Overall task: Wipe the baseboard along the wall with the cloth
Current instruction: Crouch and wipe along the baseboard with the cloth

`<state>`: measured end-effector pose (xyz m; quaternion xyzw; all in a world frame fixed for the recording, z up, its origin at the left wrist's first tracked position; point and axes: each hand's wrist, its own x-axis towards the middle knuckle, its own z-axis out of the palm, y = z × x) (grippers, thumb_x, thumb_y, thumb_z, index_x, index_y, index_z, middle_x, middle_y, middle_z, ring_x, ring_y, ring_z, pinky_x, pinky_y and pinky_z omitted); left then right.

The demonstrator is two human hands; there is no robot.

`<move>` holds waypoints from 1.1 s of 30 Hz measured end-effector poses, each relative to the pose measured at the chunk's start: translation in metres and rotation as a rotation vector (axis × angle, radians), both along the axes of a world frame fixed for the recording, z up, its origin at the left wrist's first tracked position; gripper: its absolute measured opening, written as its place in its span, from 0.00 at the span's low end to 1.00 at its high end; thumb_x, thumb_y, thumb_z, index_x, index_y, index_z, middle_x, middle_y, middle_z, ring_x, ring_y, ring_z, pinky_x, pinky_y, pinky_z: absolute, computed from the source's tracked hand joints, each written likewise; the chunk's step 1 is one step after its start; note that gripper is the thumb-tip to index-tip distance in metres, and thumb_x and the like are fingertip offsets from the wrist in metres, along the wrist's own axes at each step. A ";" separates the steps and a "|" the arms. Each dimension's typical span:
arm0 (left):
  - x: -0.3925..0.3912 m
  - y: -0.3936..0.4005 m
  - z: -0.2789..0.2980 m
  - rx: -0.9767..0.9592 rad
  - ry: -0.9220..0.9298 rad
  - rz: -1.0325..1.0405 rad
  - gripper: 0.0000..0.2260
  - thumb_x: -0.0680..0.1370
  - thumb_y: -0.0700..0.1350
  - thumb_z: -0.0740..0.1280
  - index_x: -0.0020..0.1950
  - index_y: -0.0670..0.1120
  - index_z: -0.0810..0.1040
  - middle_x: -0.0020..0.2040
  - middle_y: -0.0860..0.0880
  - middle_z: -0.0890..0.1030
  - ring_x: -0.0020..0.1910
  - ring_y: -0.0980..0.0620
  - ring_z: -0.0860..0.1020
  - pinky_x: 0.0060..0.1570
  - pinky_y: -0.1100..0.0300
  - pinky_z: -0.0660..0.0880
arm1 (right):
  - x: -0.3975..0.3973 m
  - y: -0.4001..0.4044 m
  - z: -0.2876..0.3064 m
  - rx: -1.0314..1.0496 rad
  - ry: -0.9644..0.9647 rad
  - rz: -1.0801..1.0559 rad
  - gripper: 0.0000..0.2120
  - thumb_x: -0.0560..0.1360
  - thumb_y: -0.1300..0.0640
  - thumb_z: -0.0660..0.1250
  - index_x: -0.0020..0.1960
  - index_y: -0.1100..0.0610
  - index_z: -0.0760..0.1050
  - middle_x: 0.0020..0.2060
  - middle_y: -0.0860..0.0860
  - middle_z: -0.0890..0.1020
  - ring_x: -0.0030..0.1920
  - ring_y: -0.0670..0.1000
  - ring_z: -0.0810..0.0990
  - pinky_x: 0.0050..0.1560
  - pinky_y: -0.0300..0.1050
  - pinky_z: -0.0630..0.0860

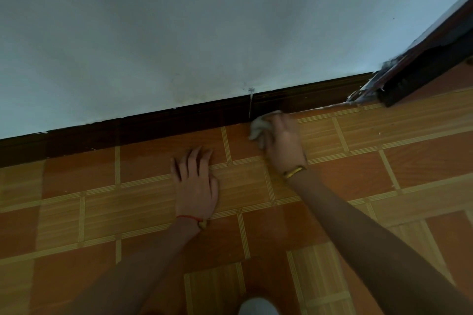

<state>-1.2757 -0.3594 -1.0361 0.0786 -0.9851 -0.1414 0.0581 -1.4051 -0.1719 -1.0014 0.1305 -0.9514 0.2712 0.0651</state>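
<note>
A: What's around you down there?

B: You're looking at a pale blue-white painted wall (pixel 179 33) filling the upper half of the view, with a dark brown wooden baseboard (pixel 158 123) running along its foot from nine o'clock up toward two o'clock. Below it lies an orange and tan wood-pattern tiled floor (pixel 102 212). At two o'clock a dark door frame (pixel 419 59) meets the end of the baseboard.

A: And the rag?

B: Your crumpled white cloth (pixel 258 126) sits just past centre, toward one o'clock, pressed where the baseboard meets the floor, right beside a thin vertical seam (pixel 250 106) in the board.

A: Which hand has it?

B: Your right hand (pixel 284 140). Its fingers are curled over the cloth, bunching it against the lower edge of the baseboard. A gold bracelet (pixel 294 171) sits on that wrist.

A: The other one?

B: Your left hand (pixel 195 181) lies flat on the floor near centre, fingers spread and straight, holding nothing, well clear of the baseboard. A red string bracelet (pixel 190 218) circles that wrist.

A: Anything nearer you?

B: A pale rounded shape (pixel 257 307) shows at six o'clock; you can't tell what it is
</note>
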 end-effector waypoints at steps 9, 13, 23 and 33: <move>0.001 -0.002 -0.001 0.007 0.000 -0.025 0.23 0.78 0.46 0.56 0.73 0.44 0.70 0.72 0.42 0.70 0.72 0.40 0.66 0.75 0.33 0.54 | -0.011 -0.006 0.027 -0.487 0.183 -0.487 0.10 0.72 0.68 0.68 0.53 0.63 0.73 0.50 0.56 0.76 0.50 0.48 0.74 0.51 0.24 0.67; 0.001 -0.001 0.000 0.003 -0.018 -0.014 0.23 0.78 0.46 0.55 0.73 0.44 0.70 0.72 0.42 0.70 0.72 0.39 0.66 0.74 0.33 0.54 | -0.018 0.010 0.038 -0.481 0.249 -0.447 0.11 0.73 0.69 0.67 0.54 0.64 0.73 0.51 0.56 0.76 0.50 0.47 0.74 0.51 0.24 0.68; 0.001 -0.002 0.000 -0.009 -0.006 -0.019 0.23 0.78 0.46 0.56 0.73 0.44 0.71 0.71 0.42 0.71 0.70 0.39 0.69 0.73 0.33 0.57 | -0.012 -0.005 0.031 -0.387 0.265 -0.147 0.13 0.70 0.72 0.67 0.53 0.64 0.74 0.52 0.56 0.75 0.53 0.48 0.74 0.54 0.41 0.76; 0.001 -0.001 0.001 0.009 -0.028 -0.014 0.23 0.78 0.46 0.55 0.73 0.44 0.71 0.72 0.42 0.70 0.71 0.39 0.68 0.74 0.34 0.55 | -0.058 0.073 0.039 -0.506 0.296 -0.613 0.13 0.68 0.74 0.60 0.51 0.65 0.73 0.52 0.59 0.76 0.52 0.48 0.79 0.55 0.40 0.77</move>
